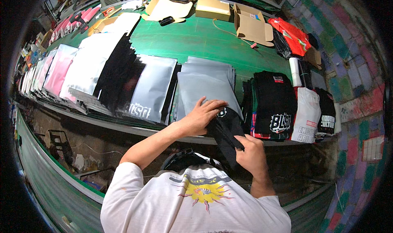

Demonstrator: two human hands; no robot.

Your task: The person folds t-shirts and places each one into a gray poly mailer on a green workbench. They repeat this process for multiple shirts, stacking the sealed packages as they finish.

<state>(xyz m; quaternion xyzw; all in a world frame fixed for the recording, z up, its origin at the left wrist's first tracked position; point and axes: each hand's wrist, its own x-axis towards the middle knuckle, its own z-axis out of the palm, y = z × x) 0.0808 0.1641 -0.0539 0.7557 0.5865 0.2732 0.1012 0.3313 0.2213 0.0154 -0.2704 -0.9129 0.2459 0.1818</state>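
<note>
A folded black garment with white print (228, 128) hangs over the table's front edge, its upper end inside or under a frosted plastic bag (208, 85). My left hand (204, 116) lies with spread fingers over the bag's lower edge and the garment; how firmly it grips cannot be told. My right hand (251, 151) pinches the garment's lower right side. More frosted bags (212, 62) lie stacked beneath. Left of them is a bagged black garment (153, 88) with white lettering. On the right sits a stack of folded black shirts (273, 98), beside a folded white shirt (308, 116).
Rows of bagged garments (89, 64) fill the left of the green table (178, 39). Along its back lie open cardboard boxes (253, 27), a closed box (212, 8) and a red plastic bag (290, 35). A cordless drill (80, 20) lies at the far left.
</note>
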